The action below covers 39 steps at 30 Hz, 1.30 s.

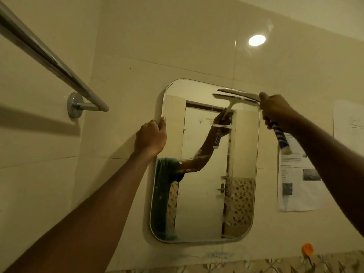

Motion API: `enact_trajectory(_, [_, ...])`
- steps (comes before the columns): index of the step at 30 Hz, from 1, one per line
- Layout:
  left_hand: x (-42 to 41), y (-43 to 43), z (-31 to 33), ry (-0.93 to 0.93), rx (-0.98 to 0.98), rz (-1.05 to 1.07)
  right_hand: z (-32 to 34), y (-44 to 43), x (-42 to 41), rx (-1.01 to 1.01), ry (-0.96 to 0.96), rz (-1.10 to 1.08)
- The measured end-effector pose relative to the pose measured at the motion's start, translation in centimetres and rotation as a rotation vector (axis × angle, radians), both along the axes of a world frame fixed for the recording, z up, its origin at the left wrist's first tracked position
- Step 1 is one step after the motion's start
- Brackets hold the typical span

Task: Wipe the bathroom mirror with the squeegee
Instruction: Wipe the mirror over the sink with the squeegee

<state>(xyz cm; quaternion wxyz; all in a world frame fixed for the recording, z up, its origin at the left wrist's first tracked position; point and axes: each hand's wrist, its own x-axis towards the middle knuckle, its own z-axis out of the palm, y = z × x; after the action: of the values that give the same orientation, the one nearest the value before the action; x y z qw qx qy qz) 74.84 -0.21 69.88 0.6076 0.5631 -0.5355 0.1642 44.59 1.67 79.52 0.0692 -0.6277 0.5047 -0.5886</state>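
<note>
Squeegee [240, 94] on rounded glass mirror [206, 194]; right hand [275, 111] gripping.

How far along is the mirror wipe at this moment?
Early. Done: the right hand grips the squeegee by its striped handle. In hand: its blade is at the top right of the mirror while the left hand holds the left edge. Left: nearly all the glass below, where faint streaks show.
</note>
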Motion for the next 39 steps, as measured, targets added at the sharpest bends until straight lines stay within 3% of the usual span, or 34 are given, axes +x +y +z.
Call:
enact_trajectory(4, [-0.2, -0.1, -0.2, -0.005, -0.020, 0.019, -0.1, -0.6, -0.2, 0.056, 0.046, 0.008])
enact_trajectory(12, [-0.7, 0.0, -0.3, -0.007, -0.042, 0.060, -8.3, -0.2, -0.5, 0.226, 0.114, 0.025])
enact_trajectory(22, [-0.7, -1.2, -0.8, 0.023, -0.100, 0.104, 2.5, -0.6, -0.8, 0.027, 0.080, -0.019])
enact_trajectory(32, [-1.1, -0.9, -0.7, 0.038, -0.096, 0.104, -9.1, -0.1, -0.5, 0.160, 0.180, 0.014])
enact_trajectory(39, [-0.8, -0.6, -0.6, 0.049, -0.054, 0.067, 0.8, 0.5, -0.4, -0.022, 0.118, -0.040])
